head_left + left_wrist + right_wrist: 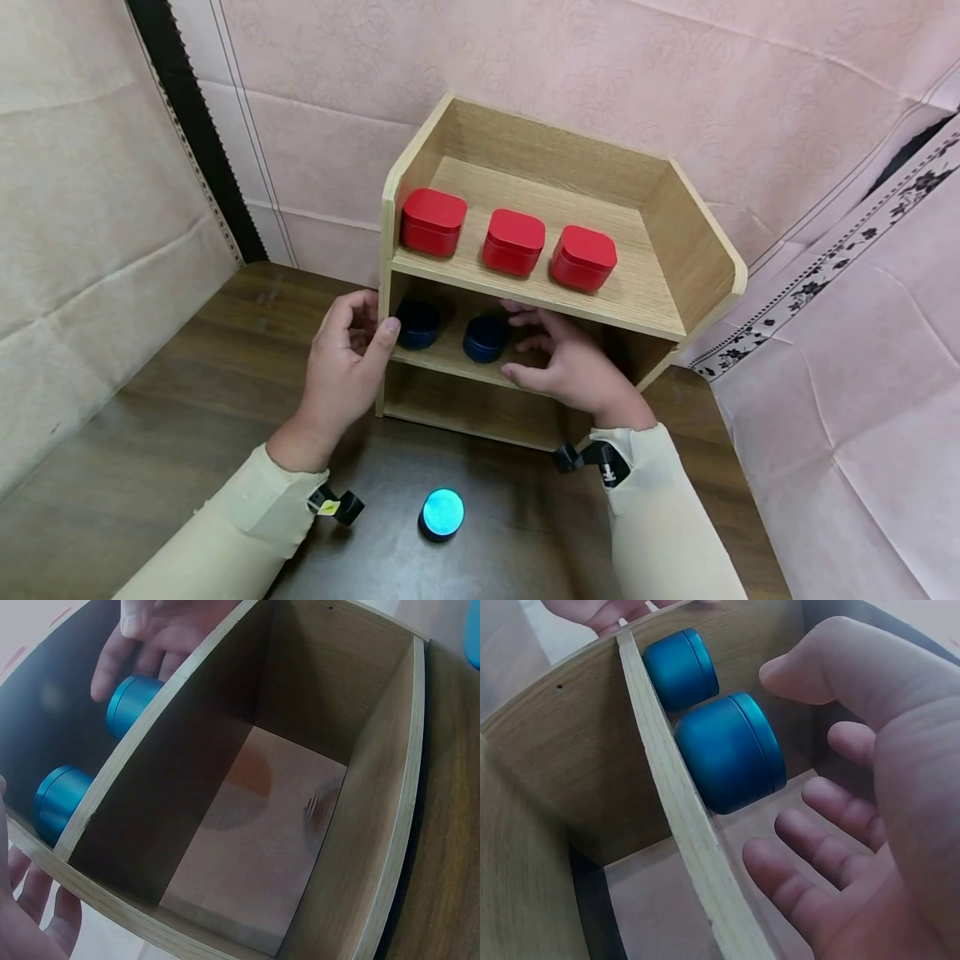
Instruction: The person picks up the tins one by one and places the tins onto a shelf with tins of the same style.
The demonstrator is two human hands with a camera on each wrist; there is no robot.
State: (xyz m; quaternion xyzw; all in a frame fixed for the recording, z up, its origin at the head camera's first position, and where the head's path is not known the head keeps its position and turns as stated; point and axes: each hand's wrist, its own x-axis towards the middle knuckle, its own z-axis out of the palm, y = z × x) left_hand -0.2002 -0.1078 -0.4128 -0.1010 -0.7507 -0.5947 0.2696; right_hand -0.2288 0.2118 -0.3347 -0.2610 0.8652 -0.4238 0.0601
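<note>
A small wooden shelf unit [480, 417] stands on the table, and two round blue tins sit on its middle board. One blue tin [417, 325] is by the left side panel; the other blue tin [485, 339] is further right. My left hand [341, 358] holds the left side panel at its front edge, thumb in front and fingers along the outside. My right hand [566, 358] reaches into the middle level, fingers spread beside the right-hand tin [731, 754], apart from it. A third blue tin [442, 514] stands on the table in front of the unit.
Three red lidded boxes stand in a row on the top board: a left box [433, 222], a middle box [513, 242] and a right box [583, 258]. Pale patterned cloth [315, 125] hangs behind and at both sides of the dark wooden table [187, 400].
</note>
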